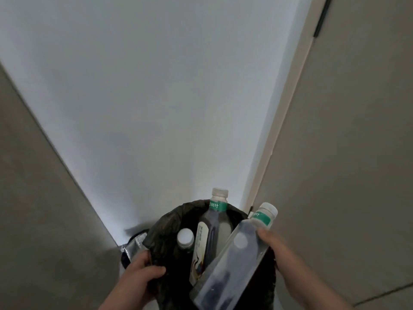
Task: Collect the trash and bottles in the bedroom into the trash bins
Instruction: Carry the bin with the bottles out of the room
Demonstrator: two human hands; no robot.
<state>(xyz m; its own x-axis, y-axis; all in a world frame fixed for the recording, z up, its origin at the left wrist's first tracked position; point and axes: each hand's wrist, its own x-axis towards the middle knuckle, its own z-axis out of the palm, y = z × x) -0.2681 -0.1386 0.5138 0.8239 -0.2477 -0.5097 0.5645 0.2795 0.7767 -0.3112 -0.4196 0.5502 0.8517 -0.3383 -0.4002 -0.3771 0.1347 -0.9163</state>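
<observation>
**Bottle held over the lined bin**

The right hand (pixel 277 249) is closed around the upper part of a clear bottle (pixel 232 262), fingers curled over its shoulder just below the green neck band and white cap. The bottle is tilted, cap up and to the right, its base low over the bin's mouth.

The left hand (pixel 143 274) is clenched on the rim of the black bag (pixel 165 238) that lines the bin, gripping a fold of plastic at the left edge.

Inside the bag stand two more bottles: a tall one (pixel 210 231) with a green band and a pale label, its cap rising above the rim, and a short one (pixel 185 237) to its left, showing only a white cap.

A crumpled silver wrapper (pixel 133 246) lies just left of the bag. Behind is a pale wall (pixel 134 97); a door (pixel 357 130) is at right.
</observation>
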